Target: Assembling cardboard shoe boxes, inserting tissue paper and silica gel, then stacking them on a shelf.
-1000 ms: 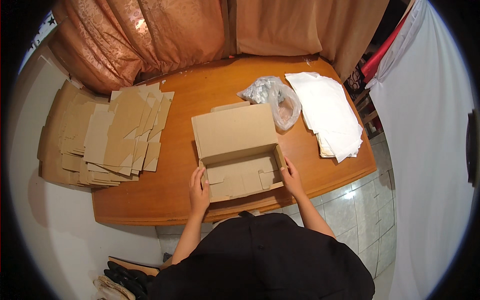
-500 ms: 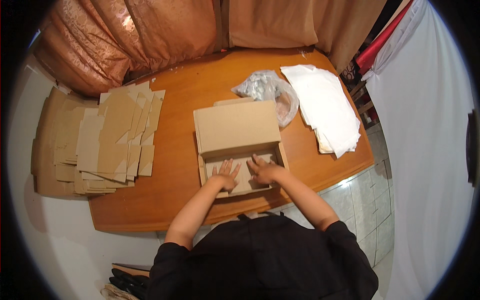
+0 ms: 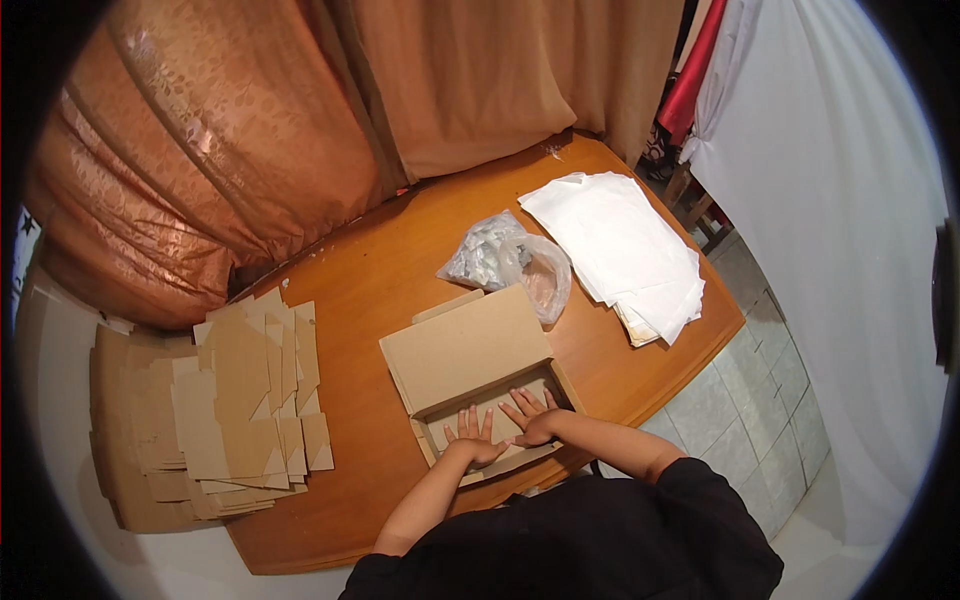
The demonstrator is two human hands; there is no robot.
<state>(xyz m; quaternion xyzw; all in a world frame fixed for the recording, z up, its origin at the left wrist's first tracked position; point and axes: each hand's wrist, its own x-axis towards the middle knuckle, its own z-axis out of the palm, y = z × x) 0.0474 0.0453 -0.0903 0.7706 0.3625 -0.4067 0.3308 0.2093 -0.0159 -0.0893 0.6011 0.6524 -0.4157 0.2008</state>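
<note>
An open cardboard box (image 3: 470,345) sits near the front edge of the wooden table, its lid raised and tilted back. Both my hands reach inside it. My left hand (image 3: 474,440) lies with fingers spread on the bottom, toward the box's left half. My right hand (image 3: 535,417) rests beside it, also with fingers apart, and the two thumbs come close together. Neither hand holds anything. Parts of the box's floor are hidden beneath my palms.
Stacks of flat cardboard blanks (image 3: 240,410) cover the left of the wooden table (image 3: 360,480). Behind the box lie a clear plastic bag with grey contents (image 3: 484,250) and another clear bag (image 3: 545,280). White paper sheets (image 3: 620,240) are piled at the right.
The view has tilted and turned, so the table appears lower and rotated. Both hands remain inside the box, fingers spread, now closer together.
</note>
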